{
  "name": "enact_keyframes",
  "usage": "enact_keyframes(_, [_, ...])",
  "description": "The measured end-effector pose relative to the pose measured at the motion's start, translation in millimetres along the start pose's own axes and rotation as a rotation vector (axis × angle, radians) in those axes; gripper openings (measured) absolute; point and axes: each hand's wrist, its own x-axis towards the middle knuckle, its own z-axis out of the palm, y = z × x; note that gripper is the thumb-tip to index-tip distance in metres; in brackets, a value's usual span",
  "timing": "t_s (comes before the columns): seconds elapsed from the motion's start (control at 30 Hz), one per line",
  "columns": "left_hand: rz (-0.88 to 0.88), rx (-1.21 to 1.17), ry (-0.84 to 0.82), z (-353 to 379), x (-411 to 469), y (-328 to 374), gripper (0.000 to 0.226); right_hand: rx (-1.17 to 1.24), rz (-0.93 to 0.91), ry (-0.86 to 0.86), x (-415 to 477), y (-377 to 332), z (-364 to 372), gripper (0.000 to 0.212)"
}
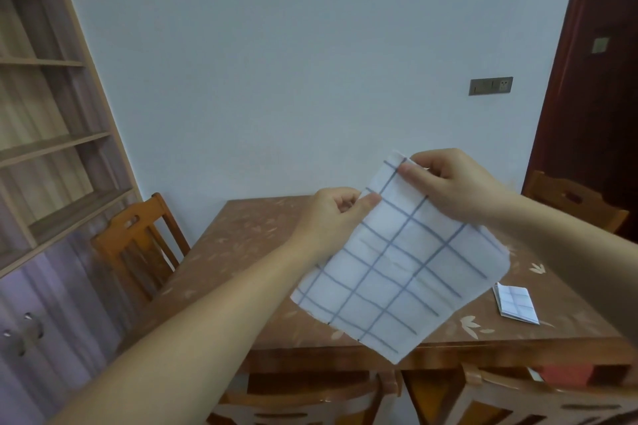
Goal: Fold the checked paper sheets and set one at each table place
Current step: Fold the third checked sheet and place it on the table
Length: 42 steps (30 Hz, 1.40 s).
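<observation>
A white paper sheet with blue checks hangs unfolded in the air above the brown table. My left hand pinches its upper left edge between thumb and fingers. My right hand pinches the sheet's top corner, higher and to the right. A second checked sheet, folded small, lies flat on the table near the right side.
Wooden chairs stand at the table's left, right and near side. A tall shelf unit fills the left wall. A dark door is at the right. Something red lies under the table's near edge.
</observation>
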Motion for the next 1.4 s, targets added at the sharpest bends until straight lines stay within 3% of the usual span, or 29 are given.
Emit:
enact_keyframes(0.27, [0.021,0.184,-0.099,-14,-8,-10,0.041,-0.105,-0.018,0.019,-7,13,-10,0.044])
enact_keyframes(0.43, [-0.215,0.086,-0.446,-17,-10,3,0.019,0.030,0.070,0.064,-4,15,-15,0.045])
enact_keyframes(0.47, [-0.220,0.087,-0.448,-17,-9,4,0.019,0.140,0.138,0.087,-2,18,-18,0.043])
enact_keyframes(0.53, [-0.220,0.022,-0.394,-18,-8,-1,0.033,0.609,0.321,0.044,-5,26,-22,0.042])
enact_keyframes(0.6, [-0.265,-0.108,-0.304,-20,-8,-6,0.046,1.085,0.456,-0.075,-16,43,-23,0.058])
enact_keyframes(0.7, [-0.297,-0.240,-0.165,-19,-7,-9,0.025,1.441,0.486,-0.260,-40,62,0,0.082])
enact_keyframes(0.77, [-0.307,-0.276,-0.110,-14,-5,-13,0.021,1.405,0.532,-0.302,-51,59,20,0.080])
enact_keyframes(0.87, [-0.345,-0.268,-0.103,-9,-5,-18,0.023,1.064,0.530,-0.237,-55,49,43,0.044])
enact_keyframes(1.0, [-0.406,-0.275,-0.080,-5,-7,-28,0.009,0.758,0.513,-0.193,-52,49,45,0.027])
enact_keyframes(1.13, [-0.458,-0.291,-0.025,-6,-5,-34,0.008,0.698,0.509,-0.220,-53,45,40,0.020])
enact_keyframes(1.3, [-0.536,-0.407,-0.016,-8,-8,-35,0.019,0.837,0.514,-0.244,-55,46,35,0.025])
enact_keyframes(1.4, [-0.549,-0.468,-0.018,-7,-8,-34,0.023,0.786,0.446,-0.286,-56,45,30,0.025])
